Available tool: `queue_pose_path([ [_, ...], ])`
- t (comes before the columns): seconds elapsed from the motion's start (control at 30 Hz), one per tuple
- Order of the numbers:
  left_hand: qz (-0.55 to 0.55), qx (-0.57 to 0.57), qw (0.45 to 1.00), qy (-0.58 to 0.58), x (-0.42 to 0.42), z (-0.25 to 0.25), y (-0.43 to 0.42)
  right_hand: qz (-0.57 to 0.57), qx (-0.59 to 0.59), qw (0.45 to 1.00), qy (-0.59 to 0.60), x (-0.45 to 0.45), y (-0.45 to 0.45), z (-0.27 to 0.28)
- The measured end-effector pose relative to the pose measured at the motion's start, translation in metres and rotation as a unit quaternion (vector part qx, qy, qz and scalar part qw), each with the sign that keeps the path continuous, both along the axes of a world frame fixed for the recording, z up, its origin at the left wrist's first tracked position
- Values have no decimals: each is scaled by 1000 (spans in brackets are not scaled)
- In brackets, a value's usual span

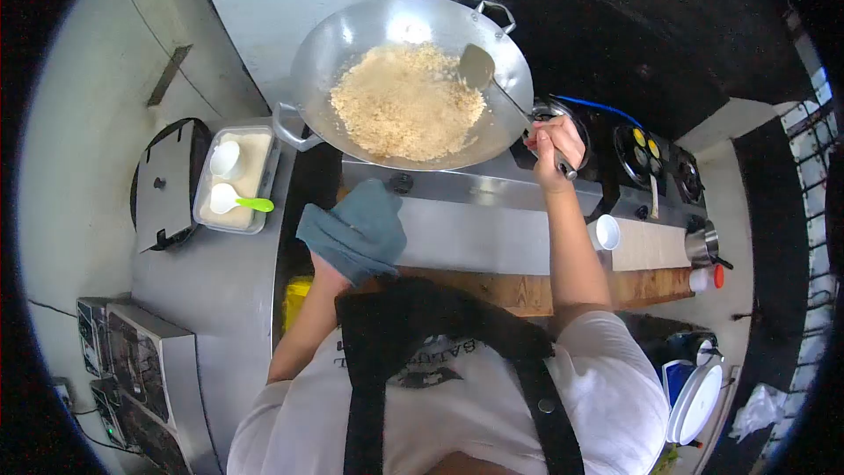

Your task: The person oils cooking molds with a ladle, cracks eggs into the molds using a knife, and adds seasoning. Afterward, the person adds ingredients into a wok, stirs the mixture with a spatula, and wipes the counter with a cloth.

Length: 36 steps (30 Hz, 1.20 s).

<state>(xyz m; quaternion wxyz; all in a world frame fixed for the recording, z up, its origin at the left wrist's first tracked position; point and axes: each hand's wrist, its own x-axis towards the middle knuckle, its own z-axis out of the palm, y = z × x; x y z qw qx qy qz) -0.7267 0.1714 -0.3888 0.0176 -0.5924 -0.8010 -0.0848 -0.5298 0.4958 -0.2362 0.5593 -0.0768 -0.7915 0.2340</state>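
A large metal wok [321, 57] with two side handles sits on the stove and holds a heap of pale brown fried rice [404, 105]. My right hand [559, 145] is closed around the handle of a wok spatula [477, 68], whose blade rests at the right side of the rice. My left hand [329, 274] holds a folded grey-blue cloth [356, 224] in front of the wok, apart from the near left handle. The cloth covers most of the fingers of that hand.
On the left counter, a plastic tub [264, 221] holds a white cup [226, 159] and a green-handled spoon [255, 204]. To the right, a small pan [629, 174] with egg-like rounds sits on a burner. A white bowl [605, 233] and a steel pot [702, 246] stand nearer me.
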Motion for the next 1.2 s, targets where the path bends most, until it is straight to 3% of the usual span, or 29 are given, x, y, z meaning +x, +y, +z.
queue_pose_path([
  [0.07, 8, 5, 981, -196, 17, 51, 2, -23, -16, 1000, -6, 6, 7, -16],
  [0.17, 13, 26, 941, -337, 19, 55, 8, -30, -103, 994, 1, 4, 6, -37],
  [0.27, 25, 28, 909, -414, 15, 50, 11, 23, -368, 908, 199, -10, 13, -57],
  [0.3, 34, 19, 900, -434, 14, 49, 12, 21, -369, 907, 199, -12, 20, -64],
  [0.37, 53, 3, 882, -469, 11, 44, 12, -2, -460, 848, 262, -18, 24, -65],
  [0.4, 54, 5, 882, -468, 8, 34, 8, -6, -457, 853, 252, -18, 24, -65],
  [0.47, 16, 150, 853, -500, 6, 11, -5, -8, -448, 859, 248, -15, 16, -56],
  [0.57, 2, 184, 830, -527, 7, 15, -9, -41, -454, 847, 273, -3, 15, -54],
  [0.8, 67, 134, 866, -478, 9, 7, -10, -9, -487, 819, 302, 11, -13, -35],
  [0.9, 46, 119, 878, -461, 17, 25, -3, 43, -466, 844, 263, -9, -33, -32],
  [0.93, -74, 219, 580, -781, 15, 17, -4, 42, -463, 848, 255, -19, -42, -31],
  [0.97, -180, 273, 157, -932, 15, 16, -6, 43, -456, 856, 241, -29, -53, -29],
  [1.0, -180, 277, 159, -930, 17, 16, -9, 62, -413, 883, 214, -38, -59, -34],
  [1.03, -88, 224, 568, -787, 21, 23, -12, 80, -369, 907, 187, -44, -64, -39],
  [1.07, 23, 125, 864, -488, 24, 28, -14, 82, -370, 906, 187, -48, -69, -44],
  [1.2, 24, 131, 859, -494, 25, 38, -19, 109, -275, 946, 136, -51, -79, -51],
])
